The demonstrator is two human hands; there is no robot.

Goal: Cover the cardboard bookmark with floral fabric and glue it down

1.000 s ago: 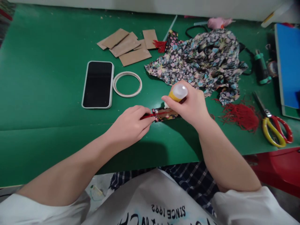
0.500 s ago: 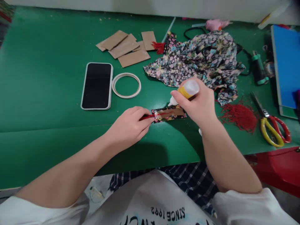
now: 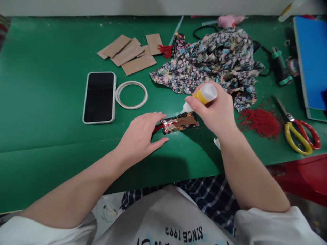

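A small cardboard strip wrapped in floral fabric (image 3: 180, 123) lies on the green table (image 3: 51, 102), a red tassel cord running along its middle. My left hand (image 3: 141, 134) rests flat at its left end, fingers over the red tassel. A white glue bottle with a yellow band (image 3: 201, 97) is gripped in my right hand (image 3: 216, 110). The bottle is tilted, and its nozzle points down-left just above the strip's upper edge.
A phone (image 3: 99, 97) and a white tape ring (image 3: 131, 95) lie to the left. Cardboard pieces (image 3: 127, 52) sit behind them. Floral fabric (image 3: 212, 63), red threads (image 3: 260, 122), scissors (image 3: 297, 131) and a blue board (image 3: 310, 61) fill the right side.
My left hand went from pinching the tassel to lying flat over it. My right hand tilted the bottle, lifting its nozzle off the strip to the upper edge.
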